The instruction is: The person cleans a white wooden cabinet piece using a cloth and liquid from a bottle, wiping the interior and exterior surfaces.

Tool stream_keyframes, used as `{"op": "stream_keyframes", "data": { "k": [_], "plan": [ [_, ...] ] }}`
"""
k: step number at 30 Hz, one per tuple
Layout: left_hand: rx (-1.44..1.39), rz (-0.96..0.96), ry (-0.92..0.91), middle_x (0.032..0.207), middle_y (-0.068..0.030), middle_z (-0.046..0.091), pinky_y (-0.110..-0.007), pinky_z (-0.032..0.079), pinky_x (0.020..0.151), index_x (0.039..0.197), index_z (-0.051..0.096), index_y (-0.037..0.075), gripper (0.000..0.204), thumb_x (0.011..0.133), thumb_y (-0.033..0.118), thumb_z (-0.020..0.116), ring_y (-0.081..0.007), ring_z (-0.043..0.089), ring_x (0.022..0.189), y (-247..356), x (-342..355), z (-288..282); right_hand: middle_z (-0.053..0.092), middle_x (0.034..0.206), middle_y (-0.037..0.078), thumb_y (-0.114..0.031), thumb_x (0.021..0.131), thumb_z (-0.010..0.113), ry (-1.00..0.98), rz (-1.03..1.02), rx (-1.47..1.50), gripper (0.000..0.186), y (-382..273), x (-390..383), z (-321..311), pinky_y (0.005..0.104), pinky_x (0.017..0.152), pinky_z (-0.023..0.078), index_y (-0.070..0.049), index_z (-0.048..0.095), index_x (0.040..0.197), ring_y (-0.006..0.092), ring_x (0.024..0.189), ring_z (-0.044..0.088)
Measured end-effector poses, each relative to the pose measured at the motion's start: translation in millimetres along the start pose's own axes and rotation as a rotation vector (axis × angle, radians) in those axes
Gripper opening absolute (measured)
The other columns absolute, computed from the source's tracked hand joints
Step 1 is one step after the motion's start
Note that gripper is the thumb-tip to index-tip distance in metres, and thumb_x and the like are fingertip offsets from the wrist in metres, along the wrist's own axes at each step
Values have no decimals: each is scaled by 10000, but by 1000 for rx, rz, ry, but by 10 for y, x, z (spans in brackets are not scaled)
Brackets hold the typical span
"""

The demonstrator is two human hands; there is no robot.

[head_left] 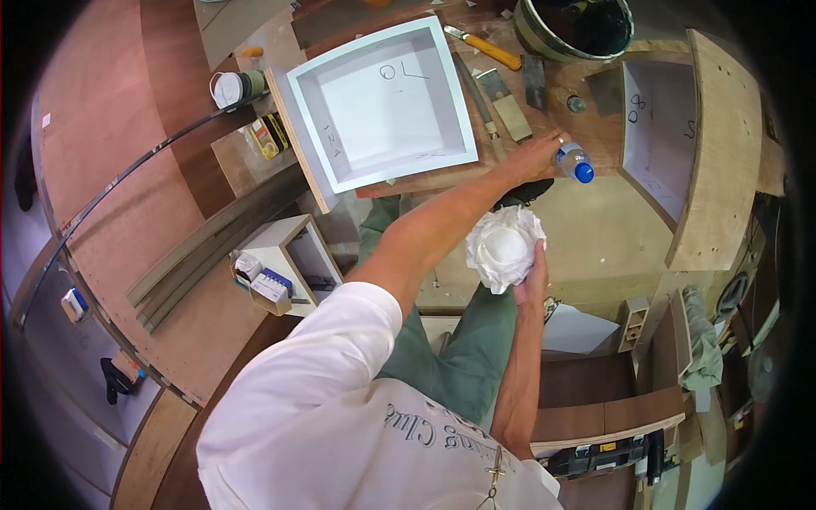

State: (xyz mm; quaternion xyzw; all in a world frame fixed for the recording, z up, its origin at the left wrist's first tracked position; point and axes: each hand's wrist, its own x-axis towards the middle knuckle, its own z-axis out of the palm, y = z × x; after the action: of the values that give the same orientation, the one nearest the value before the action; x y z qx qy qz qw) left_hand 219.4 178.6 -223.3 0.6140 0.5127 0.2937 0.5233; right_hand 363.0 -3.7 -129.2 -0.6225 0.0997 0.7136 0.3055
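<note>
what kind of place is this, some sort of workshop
Most likely a woodworking or cabinet-making workshop. A white-lined open box lies on a plywood bench, hand tools such as a putty knife sit beside it, and curved wood strips lean nearby. The left hand holds a small bottle, the right hand a white cloth.

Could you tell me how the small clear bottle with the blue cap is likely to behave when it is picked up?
The bottle looks like thin plastic, so probably light and slightly squashy. Its round body may roll if laid down. The left hand already wraps it, tilted.
</note>
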Motion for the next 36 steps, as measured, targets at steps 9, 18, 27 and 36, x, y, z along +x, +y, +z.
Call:
{"op": "stream_keyframes", "data": {
  "k": [9,18,27,36],
  "plan": [
    [17,-64,324,1422,-142,574,-413,460,1099,1353,583,81,490,873,13,654,-344,559,1314,400,-1068,-1170,650,1321,147,-375,1080,537,1,-110,-344,513,575,202,590,361,1020,487,38,584,1380,215,1144,639],
    [-41,-461,1174,1194,-142,639,-365,500,951,1311,563,-24,413,1068,307,532,-231,621,1078,-781,-2806,-4169,670,1116,224,-271,1016,558,-246,-896,-948,347,1273,265,3475,479,890,509,-18,685,1217,421,1008,654],
    [-49,-340,917,1242,-212,666,-378,454,1013,1256,615,-62,523,1086,352,344,-274,640,1137,-1469,-1854,-4649,678,1006,273,-223,973,580,-349,-725,-1177,280,2244,563,3814,512,825,499,25,679,1059,483,952,643],
    [74,-413,907,1041,-171,733,-370,465,955,1182,646,-65,555,1088,354,294,-262,658,977,-1265,-1702,-4594,691,955,261,-168,936,609,-340,-937,-1014,234,2098,988,4557,506,777,502,-9,717,1069,481,878,650]
  ]
}}
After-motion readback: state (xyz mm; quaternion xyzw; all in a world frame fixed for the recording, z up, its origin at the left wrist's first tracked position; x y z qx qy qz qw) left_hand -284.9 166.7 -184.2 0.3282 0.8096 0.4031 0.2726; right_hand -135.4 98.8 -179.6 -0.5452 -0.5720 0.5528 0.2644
